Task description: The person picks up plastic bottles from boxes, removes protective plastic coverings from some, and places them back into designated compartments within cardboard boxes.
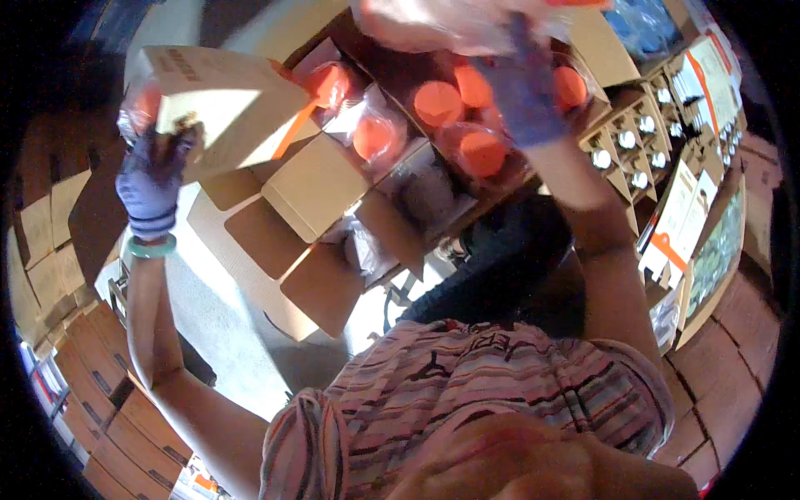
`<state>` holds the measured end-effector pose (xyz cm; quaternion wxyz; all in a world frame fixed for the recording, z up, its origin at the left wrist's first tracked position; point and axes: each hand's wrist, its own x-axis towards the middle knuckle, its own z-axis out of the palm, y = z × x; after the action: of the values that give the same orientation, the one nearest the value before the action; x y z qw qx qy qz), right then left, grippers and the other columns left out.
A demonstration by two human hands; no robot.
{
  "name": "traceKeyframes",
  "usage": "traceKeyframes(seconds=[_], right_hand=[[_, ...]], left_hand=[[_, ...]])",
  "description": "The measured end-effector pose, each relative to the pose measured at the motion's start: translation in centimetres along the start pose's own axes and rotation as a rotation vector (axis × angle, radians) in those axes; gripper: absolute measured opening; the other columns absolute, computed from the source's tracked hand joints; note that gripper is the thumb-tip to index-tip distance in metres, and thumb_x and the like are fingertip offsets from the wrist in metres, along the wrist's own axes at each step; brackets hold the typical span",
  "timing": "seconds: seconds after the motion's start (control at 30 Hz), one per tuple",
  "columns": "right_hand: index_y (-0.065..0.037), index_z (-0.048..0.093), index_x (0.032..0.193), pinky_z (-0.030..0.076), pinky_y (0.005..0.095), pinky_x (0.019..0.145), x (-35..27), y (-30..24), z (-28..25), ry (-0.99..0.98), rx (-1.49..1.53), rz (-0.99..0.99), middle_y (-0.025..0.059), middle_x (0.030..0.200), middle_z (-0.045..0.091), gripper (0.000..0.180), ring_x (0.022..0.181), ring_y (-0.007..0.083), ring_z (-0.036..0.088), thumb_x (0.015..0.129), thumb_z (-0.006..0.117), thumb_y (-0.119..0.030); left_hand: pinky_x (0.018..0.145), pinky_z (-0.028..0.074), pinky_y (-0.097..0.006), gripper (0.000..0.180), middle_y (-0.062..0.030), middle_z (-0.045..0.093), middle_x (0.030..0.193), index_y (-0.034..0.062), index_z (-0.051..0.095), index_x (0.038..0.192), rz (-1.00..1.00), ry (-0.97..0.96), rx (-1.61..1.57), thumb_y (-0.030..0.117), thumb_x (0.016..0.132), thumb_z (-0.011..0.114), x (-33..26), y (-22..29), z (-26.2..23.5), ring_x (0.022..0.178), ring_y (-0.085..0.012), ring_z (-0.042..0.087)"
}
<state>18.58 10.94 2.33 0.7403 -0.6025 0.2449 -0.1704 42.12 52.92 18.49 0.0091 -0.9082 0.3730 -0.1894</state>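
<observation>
My left hand [152, 179], in a grey-purple glove with a green bangle below it, grips a white carton [225, 104] with orange edging by its lower left side. Beside those fingers shows a patch of clear plastic with orange [143, 108]. My right hand [527, 96], gloved too and smeared by motion, has its fingers on a pale plastic-wrapped bundle [450, 23] at the top. Under it stands a large brown box [492, 196] of orange-lidded containers [439, 103], several wrapped in clear plastic.
An open brown carton [317, 187] with raised flaps lies between my arms, near a wrapped orange-lidded container [375, 137]. Divided cartons hold white-capped bottles [627, 139] on the right. Stacked brown boxes [108, 367] line the left; more boxes [725, 350] cover the lower right.
</observation>
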Motion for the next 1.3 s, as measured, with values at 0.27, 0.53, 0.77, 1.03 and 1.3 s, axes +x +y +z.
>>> traceKeyframes(seconds=[0.27, 0.53, 0.77, 1.03, 1.3], right_hand=[[0.004, 0.039, 0.131, 0.039, 0.0509, 0.104, -15.4, -9.3, -13.3, 0.399, -0.360, -0.230, 0.0195, 0.132, 0.047, 0.054, 0.122, 0.0330, 0.047, 0.098, 0.045, -0.038], [-0.003, 0.044, 0.128, 0.036, 0.0512, 0.104, -32.6, -9.2, -20.1, 0.888, 0.395, -0.063, 0.0162, 0.128, 0.052, 0.049, 0.118, 0.0320, 0.049, 0.096, 0.049, -0.039], [0.000, 0.048, 0.116, 0.043, 0.0408, 0.096, -40.2, -6.8, -21.9, 1.001, 0.211, -0.239, 0.0178, 0.118, 0.053, 0.036, 0.106, 0.0289, 0.053, 0.084, 0.064, -0.005], [0.003, 0.036, 0.138, 0.041, 0.0399, 0.101, -43.3, -3.9, -24.8, 0.828, -0.975, -0.317, 0.0200, 0.131, 0.046, 0.058, 0.117, 0.0280, 0.049, 0.087, 0.061, -0.006], [0.001, 0.045, 0.132, 0.045, 0.0341, 0.090, -42.8, -3.4, -22.3, 1.083, -0.127, -0.085, 0.0171, 0.118, 0.058, 0.068, 0.102, 0.0259, 0.057, 0.091, 0.050, -0.053]], left_hand=[[0.051, 0.047, -0.039, 0.042, -0.0101, 0.061, 0.064, 0.0098, 0.059, 0.092, 0.042, 0.354, -0.173, 0.049, 0.081, 0.067, 7.8, 7.9, 3.7, 0.057, -0.0307, 0.061], [0.092, 0.039, -0.052, 0.022, -0.0102, 0.064, 0.085, 0.0124, 0.049, 0.096, 0.434, 0.066, -0.095, 0.033, 0.091, 0.051, 10.4, 19.3, 9.6, 0.080, -0.0303, 0.063], [0.082, 0.044, -0.049, 0.026, -0.0107, 0.066, 0.082, 0.0085, 0.049, 0.096, 0.386, -0.100, -0.070, 0.034, 0.090, 0.050, 9.0, 23.8, 9.6, 0.081, -0.0293, 0.064], [0.072, 0.048, -0.049, 0.031, -0.0161, 0.069, 0.092, 0.0116, 0.053, 0.106, 0.318, -0.038, 0.060, 0.037, 0.090, 0.047, 13.7, 21.5, 15.1, 0.084, -0.0321, 0.067], [0.075, 0.050, -0.047, 0.025, -0.0155, 0.066, 0.101, 0.0148, 0.061, 0.104, 0.227, 0.072, 0.133, 0.031, 0.089, 0.049, 10.7, 23.3, 27.4, 0.095, -0.0324, 0.063]])
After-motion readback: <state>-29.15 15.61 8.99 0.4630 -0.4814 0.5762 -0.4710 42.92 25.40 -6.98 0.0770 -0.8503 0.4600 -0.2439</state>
